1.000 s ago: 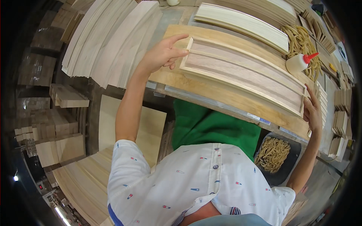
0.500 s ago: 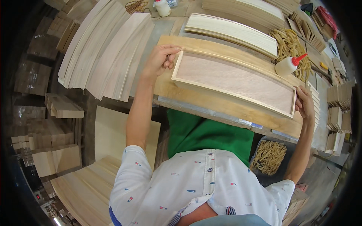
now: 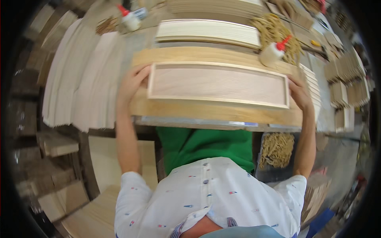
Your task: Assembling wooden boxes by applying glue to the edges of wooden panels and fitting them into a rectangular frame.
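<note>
Left hand (image 3: 133, 85) grips the left end of the shallow framed wooden panel (image 3: 217, 84), fingers curled against its rim. The panel lies flat on a board on the worktop (image 3: 214, 113). Right hand (image 3: 299, 93) clasps the right end likewise. Step in hand: seating and squaring the panel; next move calls for even pressure at both ends.

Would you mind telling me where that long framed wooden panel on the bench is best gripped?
Probably at its two short ends, coming in from each side, as the left hand and right hand do now. The framed panel lies flat on a board, long and shallow, with raised rim edges that give fingers purchase.
</note>
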Demonstrator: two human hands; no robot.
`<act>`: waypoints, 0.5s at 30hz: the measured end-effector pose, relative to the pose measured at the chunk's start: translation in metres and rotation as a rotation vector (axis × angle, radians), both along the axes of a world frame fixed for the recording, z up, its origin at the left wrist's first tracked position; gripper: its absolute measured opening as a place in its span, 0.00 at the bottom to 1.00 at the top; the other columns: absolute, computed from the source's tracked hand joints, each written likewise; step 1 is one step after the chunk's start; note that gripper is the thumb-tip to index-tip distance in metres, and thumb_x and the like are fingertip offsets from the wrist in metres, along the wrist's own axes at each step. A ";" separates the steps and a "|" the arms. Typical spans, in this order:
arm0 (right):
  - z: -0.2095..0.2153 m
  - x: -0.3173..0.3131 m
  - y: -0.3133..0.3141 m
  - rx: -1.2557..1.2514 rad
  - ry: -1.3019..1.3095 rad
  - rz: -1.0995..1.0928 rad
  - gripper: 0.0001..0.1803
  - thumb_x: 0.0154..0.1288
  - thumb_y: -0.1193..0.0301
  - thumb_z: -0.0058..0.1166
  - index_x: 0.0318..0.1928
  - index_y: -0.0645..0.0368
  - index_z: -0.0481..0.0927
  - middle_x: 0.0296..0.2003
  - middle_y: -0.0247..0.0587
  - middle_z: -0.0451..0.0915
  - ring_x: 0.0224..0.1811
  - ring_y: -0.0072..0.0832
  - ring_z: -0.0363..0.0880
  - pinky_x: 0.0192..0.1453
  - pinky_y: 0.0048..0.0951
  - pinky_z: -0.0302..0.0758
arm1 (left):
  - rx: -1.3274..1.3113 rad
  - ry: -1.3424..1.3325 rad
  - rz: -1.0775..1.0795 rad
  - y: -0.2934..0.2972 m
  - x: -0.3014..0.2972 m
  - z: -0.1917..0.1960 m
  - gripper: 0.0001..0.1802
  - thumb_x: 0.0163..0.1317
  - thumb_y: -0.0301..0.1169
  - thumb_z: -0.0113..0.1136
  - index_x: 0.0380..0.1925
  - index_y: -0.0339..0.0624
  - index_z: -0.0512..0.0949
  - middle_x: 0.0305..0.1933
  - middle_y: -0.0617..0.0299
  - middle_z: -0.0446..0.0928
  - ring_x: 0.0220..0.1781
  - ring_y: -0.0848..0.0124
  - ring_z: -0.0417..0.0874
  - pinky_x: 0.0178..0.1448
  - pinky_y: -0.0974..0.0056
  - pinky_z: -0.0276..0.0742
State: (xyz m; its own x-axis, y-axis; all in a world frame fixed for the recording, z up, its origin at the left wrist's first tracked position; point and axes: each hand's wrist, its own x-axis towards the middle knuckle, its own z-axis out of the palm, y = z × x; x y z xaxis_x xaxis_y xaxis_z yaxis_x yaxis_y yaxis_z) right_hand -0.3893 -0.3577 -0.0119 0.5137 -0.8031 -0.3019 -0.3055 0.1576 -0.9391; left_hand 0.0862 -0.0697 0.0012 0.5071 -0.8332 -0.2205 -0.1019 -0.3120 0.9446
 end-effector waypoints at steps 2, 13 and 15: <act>-0.008 -0.011 -0.002 -0.008 0.002 0.085 0.25 0.75 0.56 0.45 0.63 0.59 0.73 0.53 0.36 0.77 0.53 0.25 0.74 0.58 0.28 0.72 | 0.048 -0.157 -0.082 0.013 0.007 0.006 0.26 0.65 0.36 0.59 0.62 0.41 0.71 0.50 0.62 0.77 0.46 0.74 0.77 0.49 0.68 0.76; 0.066 0.020 0.054 -0.765 0.533 0.580 0.67 0.33 0.62 0.77 0.75 0.49 0.49 0.72 0.44 0.52 0.72 0.42 0.56 0.73 0.41 0.61 | 0.065 -0.625 -0.484 0.013 -0.029 0.032 0.72 0.22 0.33 0.81 0.73 0.47 0.51 0.76 0.53 0.50 0.77 0.55 0.50 0.77 0.54 0.54; 0.069 0.022 0.054 -0.718 0.553 0.563 0.67 0.32 0.63 0.78 0.75 0.48 0.49 0.71 0.45 0.53 0.73 0.44 0.55 0.73 0.40 0.61 | 0.088 -0.616 -0.487 0.009 -0.033 0.038 0.69 0.23 0.31 0.81 0.72 0.46 0.53 0.75 0.51 0.51 0.77 0.55 0.52 0.76 0.57 0.55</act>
State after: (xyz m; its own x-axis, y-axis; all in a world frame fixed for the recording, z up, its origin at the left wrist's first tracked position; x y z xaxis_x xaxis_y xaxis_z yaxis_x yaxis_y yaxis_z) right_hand -0.3673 -0.3034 0.0566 0.8028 -0.5752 -0.1570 -0.5739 -0.6742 -0.4649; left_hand 0.0532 -0.0605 0.0392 0.1425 -0.9853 -0.0940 -0.7433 -0.1692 0.6472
